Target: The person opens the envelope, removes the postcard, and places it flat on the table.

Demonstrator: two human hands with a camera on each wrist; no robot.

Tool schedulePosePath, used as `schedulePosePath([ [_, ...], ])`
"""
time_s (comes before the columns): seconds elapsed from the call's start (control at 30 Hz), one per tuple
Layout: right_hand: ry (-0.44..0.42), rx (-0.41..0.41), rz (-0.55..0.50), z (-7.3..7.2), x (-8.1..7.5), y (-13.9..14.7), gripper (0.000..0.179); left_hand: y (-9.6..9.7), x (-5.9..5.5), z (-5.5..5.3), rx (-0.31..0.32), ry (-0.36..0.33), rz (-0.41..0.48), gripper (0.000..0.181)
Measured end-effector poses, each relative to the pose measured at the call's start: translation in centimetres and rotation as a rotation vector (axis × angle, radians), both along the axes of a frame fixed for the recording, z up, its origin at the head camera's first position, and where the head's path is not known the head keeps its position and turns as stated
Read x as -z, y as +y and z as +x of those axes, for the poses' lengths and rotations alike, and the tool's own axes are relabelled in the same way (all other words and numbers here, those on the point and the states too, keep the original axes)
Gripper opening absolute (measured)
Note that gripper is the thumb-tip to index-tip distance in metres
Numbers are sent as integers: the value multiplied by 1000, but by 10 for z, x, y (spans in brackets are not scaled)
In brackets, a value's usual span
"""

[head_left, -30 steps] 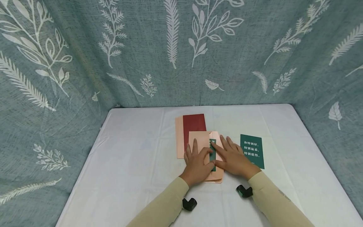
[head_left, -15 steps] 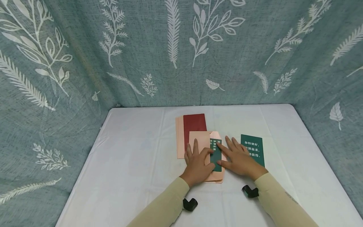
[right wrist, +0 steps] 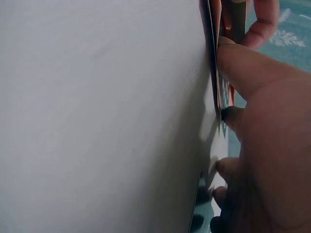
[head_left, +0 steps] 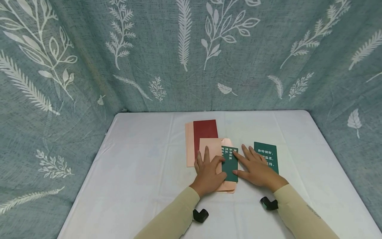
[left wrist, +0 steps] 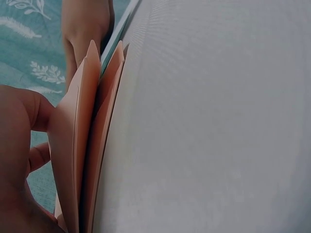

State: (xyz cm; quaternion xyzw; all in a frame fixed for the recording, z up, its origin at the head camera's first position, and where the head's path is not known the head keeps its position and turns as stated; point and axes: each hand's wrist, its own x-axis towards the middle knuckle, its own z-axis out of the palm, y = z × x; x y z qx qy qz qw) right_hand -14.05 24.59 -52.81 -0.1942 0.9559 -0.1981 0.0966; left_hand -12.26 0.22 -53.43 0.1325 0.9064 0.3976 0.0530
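Note:
A pink envelope (head_left: 210,146) lies at the table's middle, and a green card (head_left: 229,166) with white writing sticks out of its right-hand opening. My left hand (head_left: 207,174) rests on the envelope with fingers spread, thumb and index tips close to that opening. In the left wrist view, the envelope (left wrist: 70,131) shows edge-on under those fingertips, with its layers slightly parted. My right hand (head_left: 256,167) presses its index and thumb tips on the card's right edge. The card's left part is hidden inside the envelope.
A second green card (head_left: 264,149) with white writing lies to the right, partly behind my right hand's fingers. Behind the envelope, a dark red card or envelope (head_left: 206,129) overlaps pink ones (head_left: 189,146). A leaf-patterned curtain (head_left: 167,56) borders the white table (head_left: 143,149).
My right hand has moved to the right, and the green card has slid further out of the envelope, baring more of its writing. My left hand has stayed in place.

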Motion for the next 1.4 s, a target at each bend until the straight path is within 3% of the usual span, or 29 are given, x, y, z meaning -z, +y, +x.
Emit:
schedulePosePath([
  [0.6, 3, -1, 17, 3, 0, 22, 88, 2, 2, 0, -9, 18, -25, 48],
  [0.8, 17, 19, -60, 3, -4, 21, 84, 3, 1, 0, -18, 12, -28, 48],
  [0.93, 23, 55, -171, 2, -13, 19, 79, 3, 2, 0, -23, 9, -32, 48],
  [1.07, -15, 119, -356, 0, -23, 20, 73, 3, 2, 0, -23, 10, -26, 48],
  [1.4, -358, 369, -844, -5, -28, 21, 76, 3, 3, 1, -22, 14, -12, 48],
])
